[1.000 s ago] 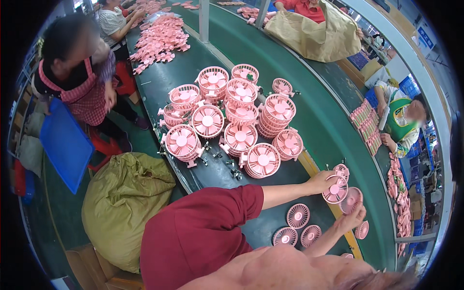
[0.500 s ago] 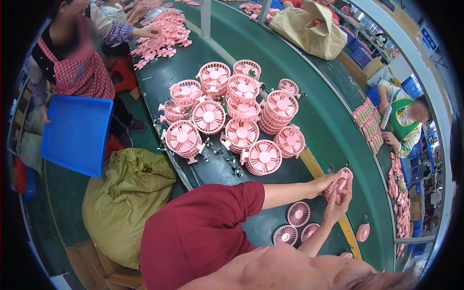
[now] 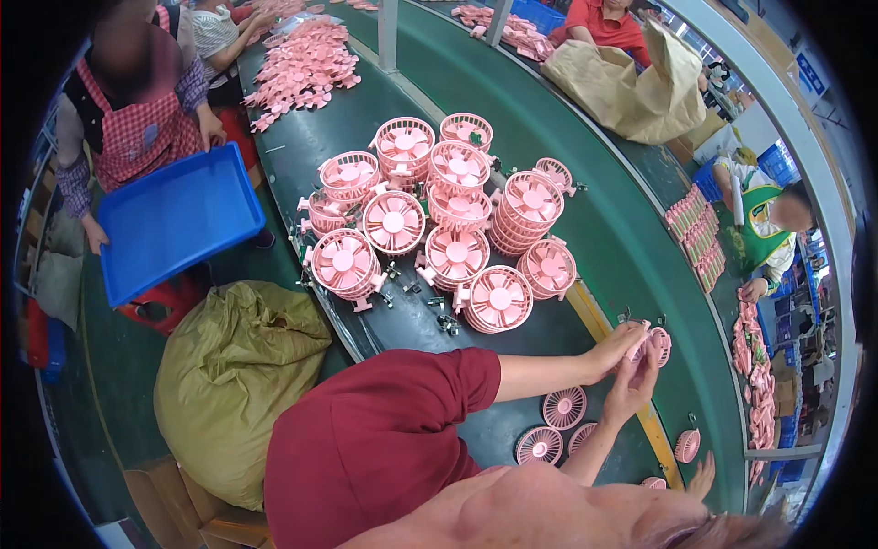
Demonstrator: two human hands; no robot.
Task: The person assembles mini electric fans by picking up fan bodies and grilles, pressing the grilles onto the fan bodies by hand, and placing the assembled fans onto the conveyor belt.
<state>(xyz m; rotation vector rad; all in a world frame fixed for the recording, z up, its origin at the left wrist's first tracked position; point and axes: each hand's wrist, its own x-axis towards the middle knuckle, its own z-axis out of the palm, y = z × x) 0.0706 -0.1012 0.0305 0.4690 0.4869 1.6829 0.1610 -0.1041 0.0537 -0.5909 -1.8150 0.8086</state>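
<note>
Blue tray [image 3: 183, 220] shifted rightward — fan stacks [image 3: 499, 300] near hands [image 3: 629, 389].

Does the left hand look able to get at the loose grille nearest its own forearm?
Probably yes: the grille lies close by with nothing visible resting on it, though the left hand first needs freeing from the pink part it holds.

We are making out no legible wording. We are noting blue sign [image 3: 811, 75], tilted, high toward right edge of view, carrying white markings; we are finding these too small and warped to read. We are also seeing faint patch [image 3: 150, 136] on bib of red checked apron [image 3: 137, 160] at left, too blurred to tell whether lettering.
</note>
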